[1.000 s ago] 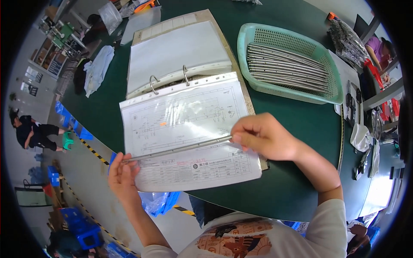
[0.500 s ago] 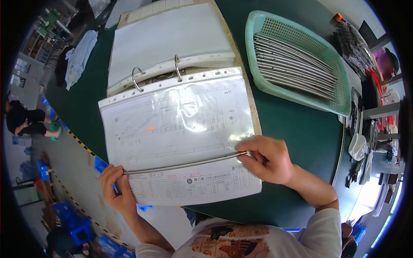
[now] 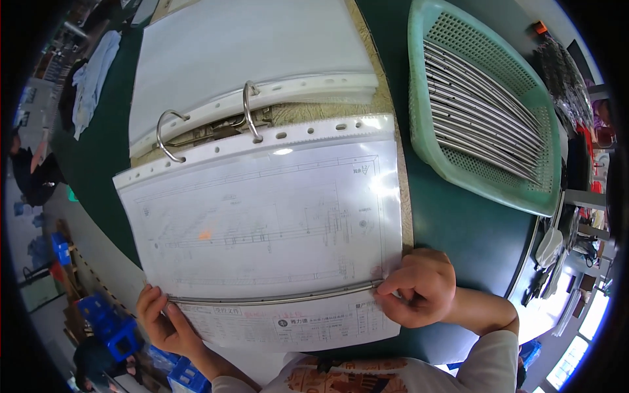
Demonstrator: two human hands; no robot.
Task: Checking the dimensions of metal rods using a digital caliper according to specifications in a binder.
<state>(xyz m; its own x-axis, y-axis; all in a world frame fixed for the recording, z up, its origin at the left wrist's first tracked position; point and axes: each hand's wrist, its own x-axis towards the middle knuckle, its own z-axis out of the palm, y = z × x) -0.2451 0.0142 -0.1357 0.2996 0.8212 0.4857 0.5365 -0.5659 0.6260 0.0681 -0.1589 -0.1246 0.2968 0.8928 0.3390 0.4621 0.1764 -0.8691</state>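
Note:
A thin metal rod [image 3: 275,294] lies level across the lower part of a technical drawing in a clear plastic sleeve [image 3: 262,203]. My left hand [image 3: 165,322] pinches its left end at the sleeve's left edge. At the right edge, my right hand [image 3: 418,288] grips the other end between thumb and index finger. The sleeve hangs on the metal rings [image 3: 249,112] of an open binder, whose upper side carries more white pages [image 3: 255,46]. Several similar rods [image 3: 485,111] lie in a pale green perforated basket [image 3: 426,147] at the right.
The dark green tabletop [image 3: 468,219] carries the binder and basket. A light blue cloth [image 3: 95,78] lies at the far left. Plastic-wrapped pieces [image 3: 565,85] sit beyond the basket. Blue bins [image 3: 108,331] stand on the floor at left, and a person [image 3: 33,173] is beyond the table.
The view has moved closer, so the binder and basket look larger. The rod and both hands sit lower in view, with the rod still held at both ends.

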